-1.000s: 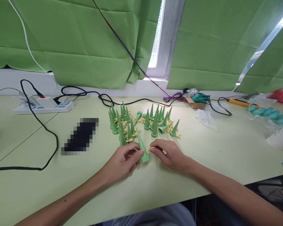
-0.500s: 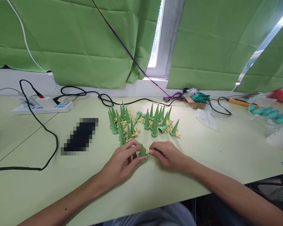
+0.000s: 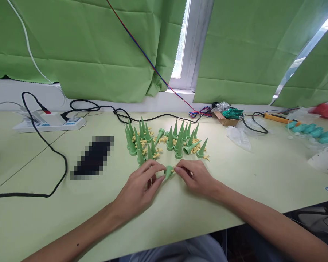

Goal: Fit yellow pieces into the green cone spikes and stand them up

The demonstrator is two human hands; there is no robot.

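Note:
Between my hands a small green plastic cone (image 3: 168,172) is tipped over, its point toward me. My left hand (image 3: 143,183) is curved, with thumb and index fingertips at the cone's left side. My right hand (image 3: 196,176) pinches a small yellow plastic fitting (image 3: 173,169) at the cone's right side; the fingertips hide most of it. Whether the fitting is joined to the cone, I cannot tell. Just beyond my hands stand several more green cones (image 3: 179,147), many with yellow fittings (image 3: 206,157) at their bases. A few cones lie on their sides.
A pixelated dark object (image 3: 94,158) lies left on the pale table (image 3: 142,233). Behind it are a power strip (image 3: 50,125) and black cables. An open cardboard box (image 3: 226,120), a clear plastic bag (image 3: 238,138) and several teal pieces (image 3: 310,130) are to the right.
The green cone has gone from upright to tipped with its point toward me. My left fingers have drawn back to its left edge, and my right fingertips have moved slightly up.

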